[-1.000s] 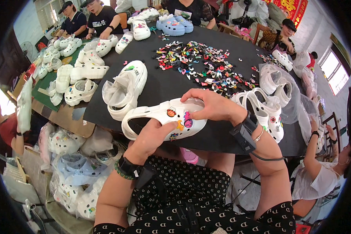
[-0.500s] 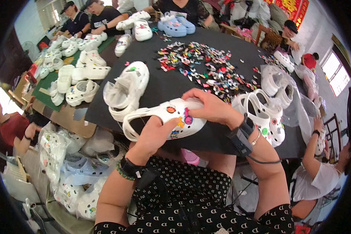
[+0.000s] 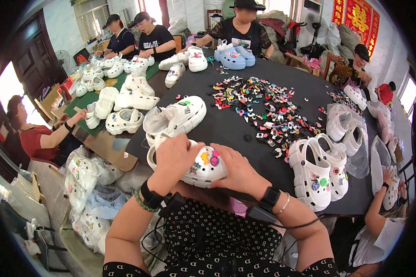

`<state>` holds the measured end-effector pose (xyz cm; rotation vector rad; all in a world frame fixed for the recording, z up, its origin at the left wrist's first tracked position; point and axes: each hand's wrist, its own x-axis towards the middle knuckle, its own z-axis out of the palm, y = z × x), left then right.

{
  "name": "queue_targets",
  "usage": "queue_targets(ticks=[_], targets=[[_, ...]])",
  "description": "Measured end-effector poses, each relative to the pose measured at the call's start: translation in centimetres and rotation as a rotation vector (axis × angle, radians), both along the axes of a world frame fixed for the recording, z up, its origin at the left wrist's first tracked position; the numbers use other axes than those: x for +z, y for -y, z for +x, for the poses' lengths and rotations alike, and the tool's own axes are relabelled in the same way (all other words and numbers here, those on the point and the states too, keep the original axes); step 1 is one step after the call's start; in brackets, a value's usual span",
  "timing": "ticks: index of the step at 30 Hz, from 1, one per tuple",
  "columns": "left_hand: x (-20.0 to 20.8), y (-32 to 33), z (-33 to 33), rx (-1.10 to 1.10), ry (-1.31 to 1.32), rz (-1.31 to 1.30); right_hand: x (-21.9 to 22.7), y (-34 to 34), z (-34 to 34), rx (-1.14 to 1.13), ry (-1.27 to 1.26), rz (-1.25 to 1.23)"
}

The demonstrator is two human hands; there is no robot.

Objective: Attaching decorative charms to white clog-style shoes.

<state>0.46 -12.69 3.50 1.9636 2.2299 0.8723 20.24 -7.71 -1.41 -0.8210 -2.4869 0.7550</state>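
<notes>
A white clog with colourful charms on its upper is held between my two hands at the near edge of the black table. My left hand is closed around its opening, hiding part of the heel end. On the toe end rests my right hand, gripping it with the fingers over the top and side. Just beyond my left hand, another white clog with a few charms and clear plastic in its opening lies on the table. Loose coloured charms form a wide heap farther off.
Right of my hands stands a pair of white clogs with charms. Bagged white clogs sit behind them, and blue clogs at the far side. A green-topped table with white clogs is at left. Several people work around the tables.
The clog has turned, its toe swinging nearer to me. My left hand has shifted from the upper to the opening, my right hand to the toe. The view has tilted up.
</notes>
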Motion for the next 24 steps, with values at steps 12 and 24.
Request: queue_targets(ticks=[12, 24], targets=[[-1.3, -10.2, -8.4, 0.429, -0.014, -0.200, 0.3, -0.6, -7.6, -0.134, 0.016, 0.002], [-0.7, -9.9, -3.1, -0.310, 0.277, -0.122, 0.4, 1.9, -4.8, -0.211, 0.003, 0.229]])
